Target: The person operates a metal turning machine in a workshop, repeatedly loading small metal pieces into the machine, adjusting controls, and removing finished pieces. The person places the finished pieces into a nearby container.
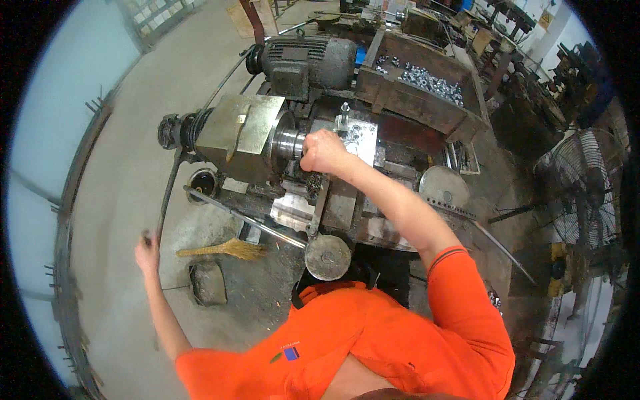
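Note:
My left hand [147, 253] is out to the left, closed round the lower end of a long dark lever [169, 190] that slopes down from the lathe's headstock [241, 133]. At the shiny round chuck [288, 144] my right hand [323, 152] is closed, its fingers against the chuck's front face. Whatever those fingers hold is hidden behind the hand. Just right of it sits a bright metal tool slide [360, 139] with an upright bolt and scattered chips. A round handwheel disc [327, 257] stands close in front of my body, with a steel bar [247, 219] reaching left from it.
Behind the lathe are a dark ribbed motor [309, 63] and a rusty metal bin [400, 95] holding many small metal parts [430, 85]. A straw broom [230, 249] and a dustpan [208, 283] lie on the floor at left. A large fan [579, 187] stands at right.

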Action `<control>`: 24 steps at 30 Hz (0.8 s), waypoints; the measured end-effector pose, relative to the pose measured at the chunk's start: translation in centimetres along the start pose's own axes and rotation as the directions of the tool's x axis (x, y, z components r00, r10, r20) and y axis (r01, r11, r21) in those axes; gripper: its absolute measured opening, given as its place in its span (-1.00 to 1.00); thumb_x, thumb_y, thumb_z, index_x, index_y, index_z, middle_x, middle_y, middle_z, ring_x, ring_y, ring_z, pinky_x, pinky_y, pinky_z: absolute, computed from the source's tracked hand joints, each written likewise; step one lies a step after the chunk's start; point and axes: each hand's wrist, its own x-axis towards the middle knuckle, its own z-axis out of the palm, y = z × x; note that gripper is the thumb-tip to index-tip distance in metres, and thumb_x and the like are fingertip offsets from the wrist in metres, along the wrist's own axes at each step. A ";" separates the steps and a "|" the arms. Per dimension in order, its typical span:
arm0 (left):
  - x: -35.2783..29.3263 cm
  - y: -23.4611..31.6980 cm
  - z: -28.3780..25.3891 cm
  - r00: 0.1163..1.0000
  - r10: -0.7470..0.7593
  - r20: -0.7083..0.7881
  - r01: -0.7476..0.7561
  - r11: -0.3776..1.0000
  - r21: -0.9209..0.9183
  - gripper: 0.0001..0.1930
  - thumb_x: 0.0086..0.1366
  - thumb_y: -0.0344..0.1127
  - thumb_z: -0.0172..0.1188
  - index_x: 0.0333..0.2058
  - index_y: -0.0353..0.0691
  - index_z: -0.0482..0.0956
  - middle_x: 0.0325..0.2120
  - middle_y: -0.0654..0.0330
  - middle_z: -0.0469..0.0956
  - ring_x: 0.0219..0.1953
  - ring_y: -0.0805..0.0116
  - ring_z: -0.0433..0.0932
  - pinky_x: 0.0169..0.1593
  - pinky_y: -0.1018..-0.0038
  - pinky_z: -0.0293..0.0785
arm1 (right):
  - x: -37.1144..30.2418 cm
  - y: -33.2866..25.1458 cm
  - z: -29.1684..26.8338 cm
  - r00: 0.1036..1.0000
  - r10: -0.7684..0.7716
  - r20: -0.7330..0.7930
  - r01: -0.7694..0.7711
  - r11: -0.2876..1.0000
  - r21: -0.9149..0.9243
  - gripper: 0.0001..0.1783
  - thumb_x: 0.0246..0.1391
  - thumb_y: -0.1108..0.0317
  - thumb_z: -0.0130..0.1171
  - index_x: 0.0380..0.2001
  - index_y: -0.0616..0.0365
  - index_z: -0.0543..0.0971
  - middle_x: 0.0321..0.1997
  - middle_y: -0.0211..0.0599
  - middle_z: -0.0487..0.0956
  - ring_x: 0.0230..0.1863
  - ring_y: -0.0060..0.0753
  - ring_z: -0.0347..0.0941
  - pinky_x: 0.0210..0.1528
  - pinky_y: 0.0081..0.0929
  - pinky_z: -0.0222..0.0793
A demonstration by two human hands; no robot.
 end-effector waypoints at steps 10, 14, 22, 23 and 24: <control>1.2 2.1 0.7 0.971 -0.235 0.044 0.217 0.944 0.248 -0.52 -0.01 0.12 0.17 -0.37 -0.25 0.57 -0.43 -0.06 0.55 -0.29 -0.07 0.53 -0.25 0.17 0.42 | 0.5 -0.7 -0.3 0.989 0.018 0.150 -0.012 0.999 -0.041 -0.66 -0.45 0.26 0.16 -0.48 0.20 0.60 -0.34 -0.05 0.57 -0.21 -0.07 0.47 -0.12 -0.28 0.42; -3.6 7.2 1.2 0.972 -0.235 -0.001 0.232 0.959 0.161 -0.56 -0.02 0.07 0.17 -0.36 -0.22 0.55 -0.40 -0.05 0.56 -0.29 -0.06 0.53 -0.24 0.16 0.42 | 0.4 -0.2 0.2 0.995 -0.033 0.096 0.043 0.993 -0.110 -0.66 -0.43 0.24 0.20 -0.47 0.18 0.61 -0.34 -0.09 0.58 -0.19 -0.07 0.47 -0.12 -0.30 0.42; -7.6 11.4 0.8 0.975 -0.220 -0.025 0.221 0.959 0.180 -0.64 0.00 -0.03 0.16 -0.37 -0.20 0.53 -0.40 -0.05 0.56 -0.31 -0.05 0.53 -0.26 0.15 0.43 | 0.1 -0.3 0.6 0.991 -0.063 0.116 0.084 0.979 -0.185 -0.66 -0.42 0.23 0.21 -0.45 0.17 0.60 -0.33 -0.12 0.58 -0.20 -0.08 0.45 -0.15 -0.28 0.39; -7.6 11.8 0.6 0.978 -0.206 -0.022 0.207 0.961 0.184 -0.65 0.01 -0.04 0.15 -0.35 -0.21 0.52 -0.41 -0.04 0.56 -0.33 -0.05 0.53 -0.27 0.15 0.43 | -0.1 -0.2 0.6 0.994 -0.073 0.078 0.087 0.976 -0.198 -0.70 -0.42 0.24 0.18 -0.52 0.17 0.60 -0.38 -0.11 0.58 -0.22 -0.06 0.45 -0.17 -0.25 0.38; -7.7 12.0 0.7 0.982 -0.190 -0.018 0.190 0.964 0.189 -0.65 0.02 -0.05 0.14 -0.34 -0.21 0.52 -0.42 -0.03 0.56 -0.34 -0.05 0.53 -0.28 0.15 0.43 | -0.4 0.4 0.3 0.997 -0.034 0.072 0.048 0.981 -0.187 -0.71 -0.42 0.24 0.18 -0.54 0.17 0.60 -0.40 -0.10 0.58 -0.23 -0.06 0.45 -0.18 -0.26 0.39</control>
